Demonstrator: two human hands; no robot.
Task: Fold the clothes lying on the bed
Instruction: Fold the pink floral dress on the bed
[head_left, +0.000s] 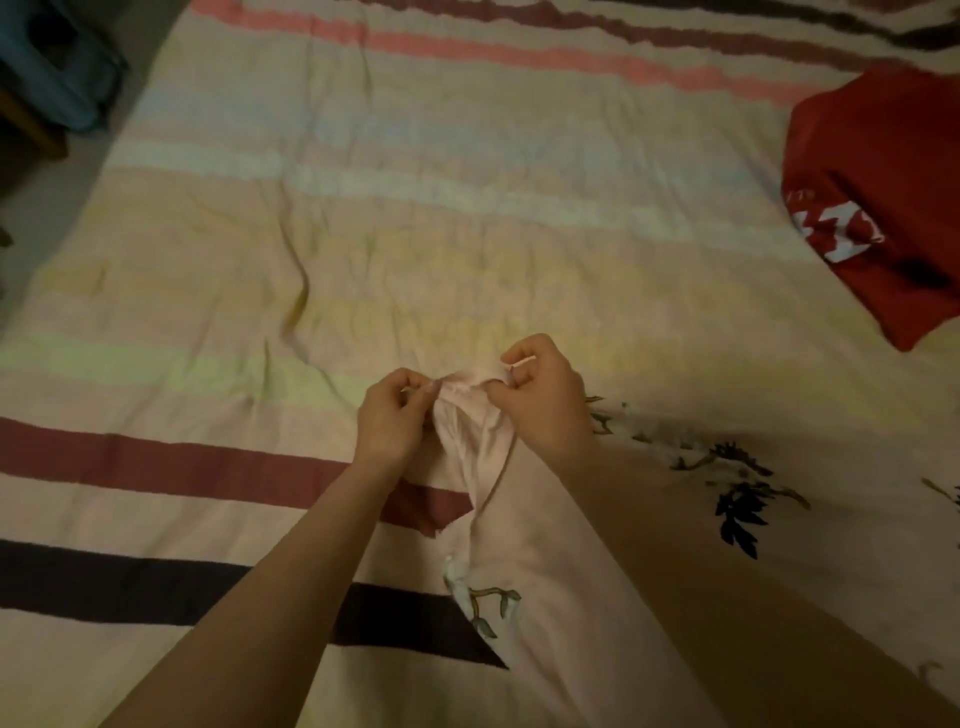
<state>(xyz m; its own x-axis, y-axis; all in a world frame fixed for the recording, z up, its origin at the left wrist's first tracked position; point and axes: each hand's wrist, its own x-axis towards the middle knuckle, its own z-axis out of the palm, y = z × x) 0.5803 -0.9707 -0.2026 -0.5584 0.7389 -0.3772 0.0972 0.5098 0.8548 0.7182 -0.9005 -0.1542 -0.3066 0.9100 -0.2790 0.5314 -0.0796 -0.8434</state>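
Note:
A pale pink garment with a dark leaf print (524, 561) lies across the near right part of the bed. Its upper edge is bunched and lifted between my hands. My left hand (392, 418) pinches the left end of that edge. My right hand (543, 397) pinches the right end, fingers curled over the fabric. A red garment with white lettering (878, 202) lies folded at the right edge of the bed, far from both hands.
The bed is covered by a striped blanket (363, 218) in pink, yellow, maroon and dark bands. A blue object (57, 67) stands on the floor at the far left, beside the bed's edge.

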